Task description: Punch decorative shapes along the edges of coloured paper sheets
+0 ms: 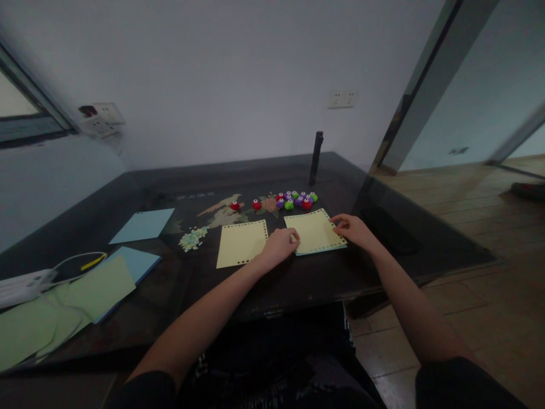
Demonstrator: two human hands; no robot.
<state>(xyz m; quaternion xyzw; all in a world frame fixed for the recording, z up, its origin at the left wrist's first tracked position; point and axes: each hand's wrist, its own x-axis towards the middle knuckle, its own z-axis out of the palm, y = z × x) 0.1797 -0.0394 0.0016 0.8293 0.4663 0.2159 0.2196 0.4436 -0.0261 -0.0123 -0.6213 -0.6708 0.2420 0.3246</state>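
A pale yellow paper sheet [313, 230] with small holes punched along its edges lies in front of me, with a light blue sheet [326, 250] showing beneath its near edge. My left hand [280, 246] is closed, its curled fingertips pinching at the left edge of this stack. At the right edge, my right hand [354, 230] holds the paper between thumb and forefinger. To the left rests a second punched yellow sheet [240, 241], its near right corner partly hidden by my left hand. Small paper bits [193, 238] are heaped beside it.
Several red, purple and green toy-like pieces with eye shapes [296, 200] sit behind the sheets. A black upright object [315, 158] stands farther back. Blue sheets [145, 224], green sheets [102, 287] and a white power strip [25, 287] with a cable are on the left.
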